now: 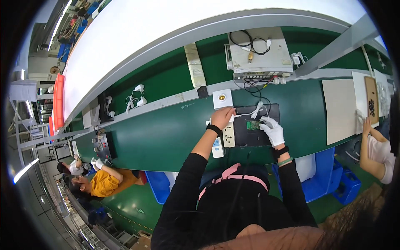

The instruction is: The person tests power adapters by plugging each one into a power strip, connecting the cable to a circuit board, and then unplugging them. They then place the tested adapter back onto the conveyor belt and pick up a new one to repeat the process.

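Observation:
My left hand [223, 117] is bare and bends over the far end of a white power strip [228, 136]. Its fingers are closed there, beside a white cable [245, 114], and what they grip is hidden. In a white glove, my right hand [273, 131] reaches to the right edge of a small green circuit board [253, 125]. The gloved fingertips are pinched together; anything between them is too small to make out. Under the board lies a black mat [273, 111]. A white device with a blue panel [217, 146] sits left of the strip.
A white box with a round brass-coloured fitting [222, 98] stands beyond my left hand. Farther back, a bench instrument [261, 54] trails cables onto the table. Cardboard [339, 110] lies at right, near a co-worker's arms [372, 141]. Another person in yellow [107, 182] sits left.

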`<state>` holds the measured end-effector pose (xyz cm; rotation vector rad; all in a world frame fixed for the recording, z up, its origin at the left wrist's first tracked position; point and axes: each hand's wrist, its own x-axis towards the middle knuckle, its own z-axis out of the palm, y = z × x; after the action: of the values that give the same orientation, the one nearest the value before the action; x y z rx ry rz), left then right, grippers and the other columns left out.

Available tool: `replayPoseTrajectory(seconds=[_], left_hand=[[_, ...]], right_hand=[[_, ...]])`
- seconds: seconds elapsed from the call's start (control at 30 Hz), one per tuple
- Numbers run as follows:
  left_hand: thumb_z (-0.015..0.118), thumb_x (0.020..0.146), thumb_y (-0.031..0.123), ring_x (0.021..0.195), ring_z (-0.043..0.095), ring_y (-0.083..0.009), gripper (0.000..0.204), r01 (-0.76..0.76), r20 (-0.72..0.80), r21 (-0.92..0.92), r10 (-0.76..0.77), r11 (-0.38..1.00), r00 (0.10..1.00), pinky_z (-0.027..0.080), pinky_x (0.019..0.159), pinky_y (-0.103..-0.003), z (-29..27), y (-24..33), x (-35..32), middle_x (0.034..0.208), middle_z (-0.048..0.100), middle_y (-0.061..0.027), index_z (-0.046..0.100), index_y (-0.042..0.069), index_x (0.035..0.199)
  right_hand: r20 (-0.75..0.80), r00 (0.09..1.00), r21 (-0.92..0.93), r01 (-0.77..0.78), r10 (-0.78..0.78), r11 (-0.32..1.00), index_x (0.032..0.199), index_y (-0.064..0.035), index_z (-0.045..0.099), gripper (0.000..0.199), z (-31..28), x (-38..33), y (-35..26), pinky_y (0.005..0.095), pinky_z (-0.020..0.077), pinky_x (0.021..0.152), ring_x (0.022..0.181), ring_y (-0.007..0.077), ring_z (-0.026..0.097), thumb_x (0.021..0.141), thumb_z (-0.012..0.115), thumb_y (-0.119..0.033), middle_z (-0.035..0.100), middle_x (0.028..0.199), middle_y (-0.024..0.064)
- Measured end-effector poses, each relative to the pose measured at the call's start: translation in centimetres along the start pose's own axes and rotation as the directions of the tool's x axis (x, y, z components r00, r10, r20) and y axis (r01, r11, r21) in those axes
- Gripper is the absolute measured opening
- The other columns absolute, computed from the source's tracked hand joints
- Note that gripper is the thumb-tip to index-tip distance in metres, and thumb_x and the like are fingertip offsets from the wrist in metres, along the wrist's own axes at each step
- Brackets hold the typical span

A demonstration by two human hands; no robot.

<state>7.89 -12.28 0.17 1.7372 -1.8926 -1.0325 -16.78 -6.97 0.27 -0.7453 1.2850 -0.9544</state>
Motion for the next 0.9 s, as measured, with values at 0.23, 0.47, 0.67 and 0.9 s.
replayPoseTrajectory(seconds=[0.23, 0.47, 0.67, 0.9], left_hand=[[0.044, 0.090, 0.035, 0.077, 0.059, -0.0277, 0.033, -0.004, -0.033, -0.020, 0.003, 1.000, 0.999, 0.045, 0.066, -0.037, 0.3, -0.3, 0.0, 0.080, 0.064, -0.0069, 0.063, 0.013, 0.074], [0.044, 0.090, 0.035, 0.078, 0.059, -0.0271, 0.033, 0.015, -0.015, 0.009, -0.015, 1.000, 1.000, 0.046, 0.068, -0.036, 0.1, 0.4, 0.0, 0.080, 0.064, -0.0060, 0.064, 0.013, 0.074], [0.045, 0.090, 0.035, 0.082, 0.059, -0.0277, 0.032, 0.000, -0.011, 0.016, 0.000, 1.000, 1.000, 0.045, 0.070, -0.037, 0.2, 0.4, -0.3, 0.084, 0.064, -0.0068, 0.064, 0.013, 0.077], [0.047, 0.090, 0.030, 0.087, 0.057, -0.0302, 0.027, -0.110, -0.243, -0.032, 0.099, 0.993, 0.965, 0.045, 0.076, -0.036, -0.1, -1.3, -1.2, 0.095, 0.060, -0.0109, 0.061, 0.007, 0.092]], right_hand=[[0.073, 0.983, -0.360, 0.186, -0.171, 0.914, 0.100, -0.0079, 0.064, 0.025, -0.4, 2.2, 2.7, 0.0255, 0.0494, 0.068, 0.078, 0.0113, 0.063, 0.075, 0.065, -0.003, 0.067, 0.086, 0.0038], [0.340, 0.880, -0.883, 0.420, -0.333, 0.209, 0.092, -0.0159, 0.063, 0.020, 1.0, 0.9, -0.8, 0.0358, 0.0475, 0.064, 0.073, 0.0258, 0.061, 0.073, 0.067, -0.020, 0.064, 0.081, 0.0077], [0.272, 0.923, -0.939, 0.317, -0.273, 0.135, 0.092, -0.0161, 0.063, 0.019, 1.5, 0.6, -0.8, 0.0367, 0.0467, 0.065, 0.073, 0.0265, 0.060, 0.074, 0.065, -0.023, 0.065, 0.081, 0.0067], [0.080, 0.923, -0.772, 0.296, -0.376, 0.562, 0.103, -0.0135, 0.063, 0.029, 1.7, 0.4, 2.8, 0.0309, 0.0484, 0.073, 0.079, 0.0213, 0.062, 0.074, 0.067, -0.012, 0.065, 0.086, 0.0094]])
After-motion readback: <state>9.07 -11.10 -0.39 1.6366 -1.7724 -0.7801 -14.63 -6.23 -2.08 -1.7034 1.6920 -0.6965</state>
